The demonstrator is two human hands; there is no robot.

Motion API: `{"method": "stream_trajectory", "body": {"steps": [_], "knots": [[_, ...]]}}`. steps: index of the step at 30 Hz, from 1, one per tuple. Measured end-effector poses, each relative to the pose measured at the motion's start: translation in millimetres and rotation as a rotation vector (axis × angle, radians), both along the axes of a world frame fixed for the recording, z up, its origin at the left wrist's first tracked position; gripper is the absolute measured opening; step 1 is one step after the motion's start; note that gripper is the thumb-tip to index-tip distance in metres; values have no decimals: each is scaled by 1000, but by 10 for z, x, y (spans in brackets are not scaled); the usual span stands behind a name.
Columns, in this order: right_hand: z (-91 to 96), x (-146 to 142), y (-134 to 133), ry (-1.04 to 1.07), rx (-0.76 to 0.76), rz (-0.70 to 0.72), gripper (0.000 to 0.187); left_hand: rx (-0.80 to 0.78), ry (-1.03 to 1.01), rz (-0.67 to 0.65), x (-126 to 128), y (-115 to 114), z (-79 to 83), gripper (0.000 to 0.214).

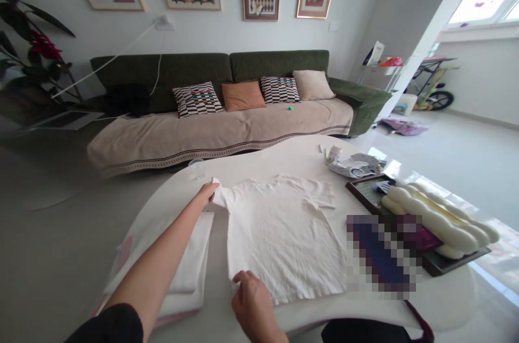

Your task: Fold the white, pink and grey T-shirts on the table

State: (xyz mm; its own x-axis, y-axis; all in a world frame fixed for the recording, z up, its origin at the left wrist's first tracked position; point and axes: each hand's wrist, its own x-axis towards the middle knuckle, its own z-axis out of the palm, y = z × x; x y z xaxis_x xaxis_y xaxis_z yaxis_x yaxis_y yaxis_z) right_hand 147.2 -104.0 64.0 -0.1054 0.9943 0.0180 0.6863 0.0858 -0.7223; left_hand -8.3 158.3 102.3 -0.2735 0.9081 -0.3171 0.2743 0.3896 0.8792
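Note:
A white T-shirt [279, 235] lies spread flat on the white table [284, 156]. My left hand [206, 193] reaches far across and pinches the shirt's left sleeve. Nearer to me, my right hand [253, 305] is closed on the shirt's bottom left hem corner. A stack of folded white cloths [186, 273] lies to the left of the shirt, under my left forearm.
A clear glass [197, 168] stands at the table's far edge. Crumpled packaging [352, 165] and a dark tray [446, 264] with a pale wavy cushion [438, 216] sit at the right. A green sofa [227, 70] with pillows stands behind the table.

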Motion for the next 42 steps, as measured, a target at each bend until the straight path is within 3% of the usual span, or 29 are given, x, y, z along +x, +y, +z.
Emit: {"method": "stream_trajectory", "body": {"steps": [3, 5, 9, 13, 17, 22, 25, 29, 31, 34, 36, 38, 40, 42], "knots": [[85, 398, 45, 292, -111, -128, 20, -12, 18, -68, 323, 212, 131, 27], [61, 631, 54, 436, -170, -224, 20, 11, 50, -87, 646, 326, 125, 25], [-169, 882, 15, 553, -229, -393, 34, 83, 163, -78, 1316, 369, -103, 10], [-486, 910, -51, 416, -118, -357, 40, 150, 262, -101, 1692, 298, -364, 11], [-698, 911, -131, 215, 19, -327, 36, 237, 317, -205, 1710, 277, -444, 23], [-670, 1011, -163, -227, 296, -317, 44, 401, 407, -364, 1565, 46, -524, 47], [-679, 986, -173, -412, 385, -200, 52, 460, 633, -544, 1513, -190, -688, 53], [-812, 919, -227, -480, 334, -33, 60, 408, 848, -692, 1462, -356, -858, 61], [-828, 993, -228, -452, 290, 53, 58, 390, 860, -712, 1440, -364, -863, 65], [-709, 1308, -155, -343, 282, 116, 46, 345, 835, -711, 1478, -348, -778, 65], [-587, 1607, -72, -298, 321, -45, 39, 351, 808, -689, 1618, -341, -681, 61], [-498, 1905, 10, -308, 357, -310, 37, 415, 748, -715, 1885, -336, -576, 48], [-468, 2139, 71, -344, 358, -508, 37, 481, 665, -794, 2261, -335, -485, 36], [-489, 2279, 106, -386, 325, -580, 37, 508, 594, -874, 2681, -345, -432, 29]]}}
